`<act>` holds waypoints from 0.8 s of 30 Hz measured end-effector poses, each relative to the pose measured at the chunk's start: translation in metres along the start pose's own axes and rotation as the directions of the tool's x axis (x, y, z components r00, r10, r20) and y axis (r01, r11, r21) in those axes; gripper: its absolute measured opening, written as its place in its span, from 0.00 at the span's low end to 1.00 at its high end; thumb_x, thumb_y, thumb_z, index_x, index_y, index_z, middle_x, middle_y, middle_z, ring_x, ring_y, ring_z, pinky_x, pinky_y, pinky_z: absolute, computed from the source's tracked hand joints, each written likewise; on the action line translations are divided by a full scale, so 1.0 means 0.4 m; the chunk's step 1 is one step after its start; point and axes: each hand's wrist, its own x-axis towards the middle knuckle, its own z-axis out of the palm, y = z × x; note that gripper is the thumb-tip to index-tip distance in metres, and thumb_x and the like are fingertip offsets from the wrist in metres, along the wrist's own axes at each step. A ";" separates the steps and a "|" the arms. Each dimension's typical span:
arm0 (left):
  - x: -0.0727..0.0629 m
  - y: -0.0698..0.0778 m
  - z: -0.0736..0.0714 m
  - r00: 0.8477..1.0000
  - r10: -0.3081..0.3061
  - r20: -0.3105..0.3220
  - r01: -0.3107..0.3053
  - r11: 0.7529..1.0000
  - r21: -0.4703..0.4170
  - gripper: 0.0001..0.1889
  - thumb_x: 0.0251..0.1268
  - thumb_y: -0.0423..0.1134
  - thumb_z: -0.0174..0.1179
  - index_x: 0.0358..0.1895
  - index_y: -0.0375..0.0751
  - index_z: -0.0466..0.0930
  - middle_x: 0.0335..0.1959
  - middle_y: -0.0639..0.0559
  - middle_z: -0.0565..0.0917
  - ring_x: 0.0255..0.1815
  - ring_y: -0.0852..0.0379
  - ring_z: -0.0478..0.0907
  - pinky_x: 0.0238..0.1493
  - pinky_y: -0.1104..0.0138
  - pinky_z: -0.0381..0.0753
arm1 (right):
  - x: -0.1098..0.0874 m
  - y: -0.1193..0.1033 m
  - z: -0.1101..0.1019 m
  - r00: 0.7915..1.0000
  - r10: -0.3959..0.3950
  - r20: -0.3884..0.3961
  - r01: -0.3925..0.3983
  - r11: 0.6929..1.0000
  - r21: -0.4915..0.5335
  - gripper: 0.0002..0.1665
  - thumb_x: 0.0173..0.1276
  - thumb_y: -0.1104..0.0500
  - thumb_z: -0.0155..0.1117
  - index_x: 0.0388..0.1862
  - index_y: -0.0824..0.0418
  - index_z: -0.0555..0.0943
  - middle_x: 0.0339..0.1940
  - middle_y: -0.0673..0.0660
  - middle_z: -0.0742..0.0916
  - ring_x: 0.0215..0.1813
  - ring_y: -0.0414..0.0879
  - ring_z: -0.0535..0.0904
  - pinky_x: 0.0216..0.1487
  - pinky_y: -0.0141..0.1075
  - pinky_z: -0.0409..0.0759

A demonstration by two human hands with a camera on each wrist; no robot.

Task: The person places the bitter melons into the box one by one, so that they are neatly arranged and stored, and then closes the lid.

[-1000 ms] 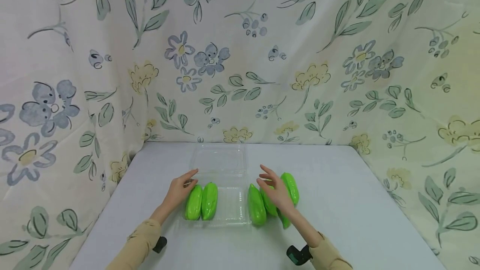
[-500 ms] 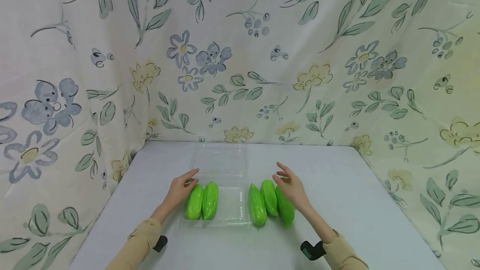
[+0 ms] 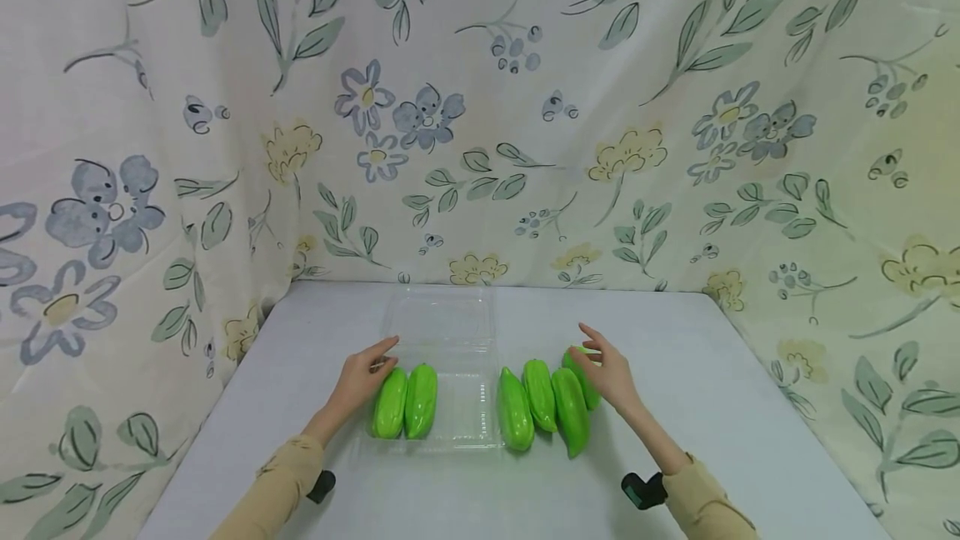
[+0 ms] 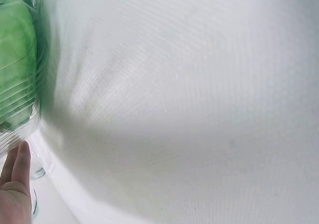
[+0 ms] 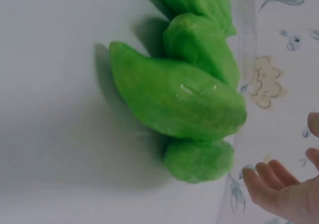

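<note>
A clear plastic box [image 3: 465, 413] stands with its lid [image 3: 438, 315] folded back. Two elongated green, gourd-like vegetables [image 3: 421, 401] lie side by side in its left part. My left hand [image 3: 362, 380] is at the box's back left corner; its straight fingers [image 4: 21, 167] touch the box wall in the left wrist view. Several more such vegetables [image 3: 515, 411] lie in a row right of the box. My right hand [image 3: 611, 375] hovers by the farthest right vegetable [image 3: 587, 390], partly covering it; in the right wrist view its fingers [image 5: 261, 189] are spread and hold nothing.
The white table [image 3: 720, 440] is bounded at the back and sides by a floral curtain [image 3: 480, 107]. A black wrist device [image 3: 643, 492] sits under the right forearm, another [image 3: 322, 487] by the left.
My right hand has moved right, from over the middle of the loose row to its right end, uncovering the vegetables there. The left hand has stayed at the box.
</note>
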 end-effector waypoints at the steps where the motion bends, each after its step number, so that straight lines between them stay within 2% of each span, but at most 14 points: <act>1: 0.000 0.001 0.001 1.000 0.000 -0.004 0.000 1.000 0.002 0.21 0.65 0.32 0.58 0.62 0.35 0.73 0.61 0.38 0.76 0.47 0.44 0.84 0.50 0.55 0.84 | 0.002 0.003 -0.002 1.000 -0.002 -0.005 0.002 1.000 -0.013 0.31 0.71 0.54 0.57 0.71 0.59 0.65 0.59 0.73 0.78 0.56 0.66 0.78 0.55 0.54 0.81; 8: -0.001 0.001 0.003 1.000 0.008 -0.021 -0.008 1.000 0.001 0.21 0.64 0.32 0.59 0.61 0.35 0.74 0.60 0.38 0.77 0.47 0.44 0.84 0.49 0.54 0.85 | 0.025 0.048 -0.012 0.999 -0.027 -0.036 0.023 0.996 -0.092 0.31 0.71 0.56 0.56 0.69 0.65 0.65 0.58 0.76 0.77 0.56 0.69 0.77 0.57 0.57 0.79; 13: -0.002 0.001 0.001 1.000 -0.007 0.001 0.007 1.000 0.001 0.21 0.65 0.32 0.59 0.62 0.35 0.73 0.60 0.38 0.77 0.47 0.44 0.84 0.50 0.55 0.85 | 0.036 0.078 -0.016 0.999 -0.013 -0.035 0.009 0.993 -0.116 0.31 0.71 0.56 0.56 0.69 0.65 0.65 0.58 0.76 0.77 0.55 0.69 0.77 0.55 0.57 0.80; 19: -0.001 0.004 -0.003 0.999 -0.032 0.025 0.032 0.999 -0.020 0.22 0.66 0.33 0.58 0.63 0.36 0.72 0.62 0.39 0.76 0.49 0.45 0.83 0.52 0.55 0.84 | 0.038 0.084 -0.012 1.000 0.007 -0.009 -0.008 0.991 -0.131 0.30 0.71 0.57 0.56 0.69 0.65 0.65 0.58 0.76 0.76 0.55 0.69 0.77 0.54 0.57 0.81; 24: 0.000 0.004 -0.004 0.999 -0.032 0.025 0.033 0.999 -0.021 0.22 0.66 0.34 0.58 0.63 0.36 0.72 0.62 0.39 0.75 0.49 0.44 0.83 0.52 0.54 0.84 | 0.042 0.087 -0.005 1.000 -0.010 0.015 0.012 0.985 -0.170 0.29 0.69 0.59 0.58 0.67 0.67 0.67 0.58 0.78 0.76 0.55 0.71 0.76 0.53 0.58 0.81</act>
